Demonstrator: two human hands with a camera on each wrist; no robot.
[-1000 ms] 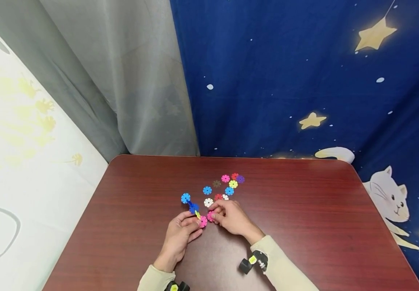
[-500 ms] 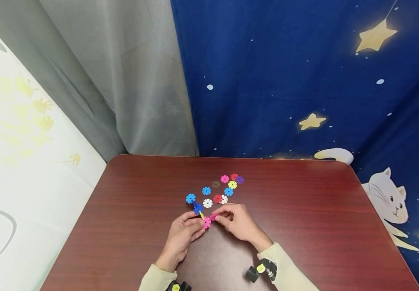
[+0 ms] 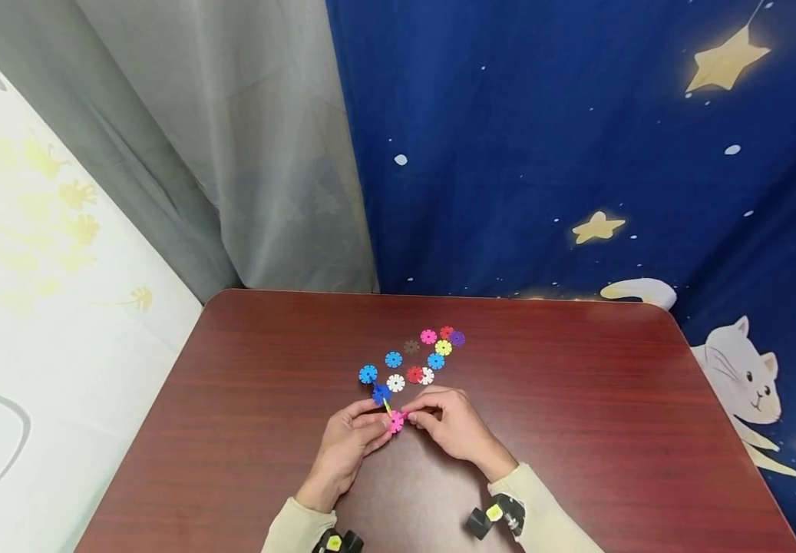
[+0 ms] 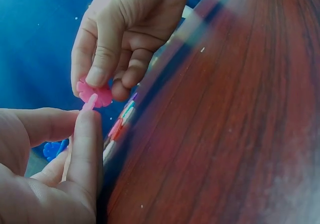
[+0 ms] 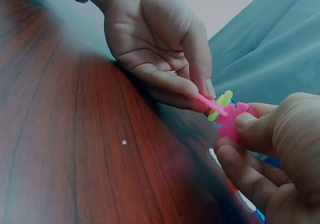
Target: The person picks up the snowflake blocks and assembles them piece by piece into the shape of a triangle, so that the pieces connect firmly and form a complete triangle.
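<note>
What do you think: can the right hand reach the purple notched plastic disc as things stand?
Probably yes, after the right hand releases its pink notched plastic disc: only bare reddish-brown table seems between that hand and the purple disc.

On the table (image 3: 266, 369), 10 loose notched discs (image 3: 394, 359) lie between the right hand (image 3: 460, 422) and the middle of the far edge. Just left of and before them, a disc chain (image 3: 381, 394) runs from the left hand (image 3: 345, 447) toward that edge. Between the hands, another disc (image 5: 232, 122) meets its near end. Curtains (image 3: 287, 169) hang behind.
</note>
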